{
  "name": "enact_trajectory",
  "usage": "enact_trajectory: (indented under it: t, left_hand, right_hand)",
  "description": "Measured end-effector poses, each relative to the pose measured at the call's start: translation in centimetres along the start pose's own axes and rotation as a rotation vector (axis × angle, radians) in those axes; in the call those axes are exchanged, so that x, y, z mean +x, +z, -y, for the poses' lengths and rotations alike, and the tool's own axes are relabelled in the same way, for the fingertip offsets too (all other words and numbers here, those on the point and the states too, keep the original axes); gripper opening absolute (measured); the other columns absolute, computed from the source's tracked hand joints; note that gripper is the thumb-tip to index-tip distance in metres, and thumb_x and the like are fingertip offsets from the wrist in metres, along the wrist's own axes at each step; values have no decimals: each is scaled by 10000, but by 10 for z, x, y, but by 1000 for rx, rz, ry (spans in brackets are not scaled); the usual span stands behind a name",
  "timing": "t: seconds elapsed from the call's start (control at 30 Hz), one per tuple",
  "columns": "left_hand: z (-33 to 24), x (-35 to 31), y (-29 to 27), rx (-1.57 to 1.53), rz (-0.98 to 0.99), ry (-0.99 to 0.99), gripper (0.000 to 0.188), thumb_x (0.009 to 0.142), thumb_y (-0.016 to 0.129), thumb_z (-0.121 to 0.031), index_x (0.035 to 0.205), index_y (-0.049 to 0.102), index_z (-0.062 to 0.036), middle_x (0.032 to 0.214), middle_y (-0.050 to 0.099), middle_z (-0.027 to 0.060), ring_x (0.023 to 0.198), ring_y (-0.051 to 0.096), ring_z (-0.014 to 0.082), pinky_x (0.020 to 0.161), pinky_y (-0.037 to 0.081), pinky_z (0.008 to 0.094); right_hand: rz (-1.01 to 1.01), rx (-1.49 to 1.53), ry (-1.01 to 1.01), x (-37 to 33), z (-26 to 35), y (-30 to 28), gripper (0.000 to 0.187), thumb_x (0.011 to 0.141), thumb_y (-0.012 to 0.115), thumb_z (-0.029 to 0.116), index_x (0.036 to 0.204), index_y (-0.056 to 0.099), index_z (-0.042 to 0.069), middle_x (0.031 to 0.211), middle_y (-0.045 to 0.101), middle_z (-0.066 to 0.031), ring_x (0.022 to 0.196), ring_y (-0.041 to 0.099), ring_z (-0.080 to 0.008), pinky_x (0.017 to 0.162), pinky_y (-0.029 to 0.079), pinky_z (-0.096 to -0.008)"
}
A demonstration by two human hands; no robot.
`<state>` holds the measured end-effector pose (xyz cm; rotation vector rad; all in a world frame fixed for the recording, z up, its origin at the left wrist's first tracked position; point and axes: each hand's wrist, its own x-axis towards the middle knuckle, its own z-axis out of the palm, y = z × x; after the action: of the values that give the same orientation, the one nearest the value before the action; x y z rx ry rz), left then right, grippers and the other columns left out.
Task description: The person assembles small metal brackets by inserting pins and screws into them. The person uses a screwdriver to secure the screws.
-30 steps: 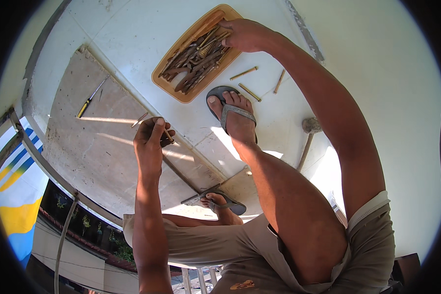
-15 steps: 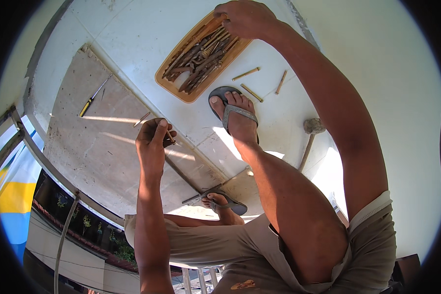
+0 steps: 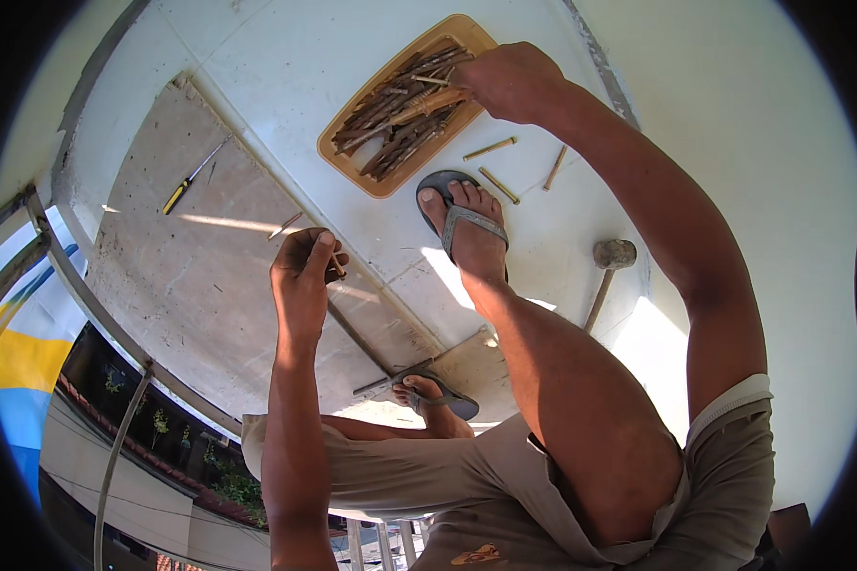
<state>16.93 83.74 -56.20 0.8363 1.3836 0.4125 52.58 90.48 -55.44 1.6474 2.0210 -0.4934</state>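
My left hand (image 3: 303, 265) is closed above the grey board, pinching a short, thin brown rod (image 3: 338, 265) between thumb and fingers. At the right edge of an orange-tan plastic basin (image 3: 338, 173), my right hand (image 3: 514, 81) has its fingers curled down over the contents. These are many thin, rusty brown rods (image 3: 390, 150), heaped together with a few lighter, brass-coloured pieces. A thin brass-coloured rod (image 3: 430, 80) lies right by my right fingertips. What those fingers grip is hidden by the hand.
Three loose rods lie on the white floor, including a brass-coloured one (image 3: 490, 148). A mallet (image 3: 615, 254) rests at the right. On the grey board (image 3: 152, 257) are a yellow-and-black screwdriver (image 3: 175, 197) and another short rod (image 3: 285, 226). A metal railing (image 3: 114, 333) runs along the left.
My right hand has come down from the basin's far rim to its right side, over the rods. The heap looks rearranged, with lighter pieces on top. My left hand keeps its rod.
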Motion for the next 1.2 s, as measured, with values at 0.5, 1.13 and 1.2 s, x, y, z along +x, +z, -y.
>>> enact_trajectory:
  t: [0.5,1.13,1.2]
  left_hand:
    - [3,-2,0,10,21,-4,212,1008,657,-234,1051,665,-26,895,674,42,790,675,137,716,533,269]
    - [-11,-8,24,-297,78,-219,364,1039,615,-269,1295,599,-11,1156,683,83,1015,664,187,884,526,333]
    - [-6,-7,25,-320,125,-223,363,1037,616,-273,1288,595,-11,1158,685,91,1015,670,191,896,527,342]
  right_hand:
    - [-335,162,90,7,4,-6,156,925,649,182,1053,710,117,897,746,-116,903,733,-306,774,582,-453]
    - [595,2095,77,-84,157,62,442,1089,451,366,1021,684,-3,565,457,4,447,305,-102,440,270,-287]
    - [582,2122,125,-88,155,63,458,1091,439,366,997,670,-18,564,457,1,440,308,-102,429,278,-288]
